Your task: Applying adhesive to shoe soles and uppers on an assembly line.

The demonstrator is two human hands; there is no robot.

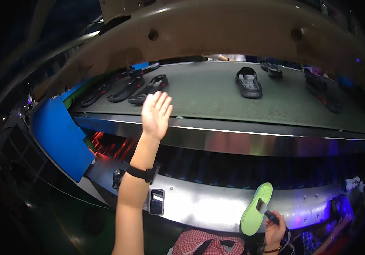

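Along the silver metal ledge [203,206] at the near side, right of centre, lies a lime-green shoe sole [252,221], flat and slanted, its upper end leaning to the right. The right hand [275,229] grips a dark-handled brush [271,216], fingers curled round the handle; the brush head overlaps the middle of the sole, by a dark patch. A brown bead bracelet [272,250] circles the right wrist. The left hand [157,114] is open, fingers extended upward and close together, nothing seen in the grasp. Its fingertips overlap the near edge of a black shoe [151,88] on the green conveyor belt [205,91]; cannot tell whether they touch. Left forearm carries a black strap [139,172]. More black shoes [127,90] sit beside that one, toward the left end of the belt; another shoe [249,83] sits apart, right of centre. Beside the left forearm, a phone-like device [157,202] lies on the ledge. Red-glowing bars [112,146] show below the belt, near a blue panel [59,138]. At far right, a co-worker's hand [343,222] shows in violet light; its grip is too dim to tell.
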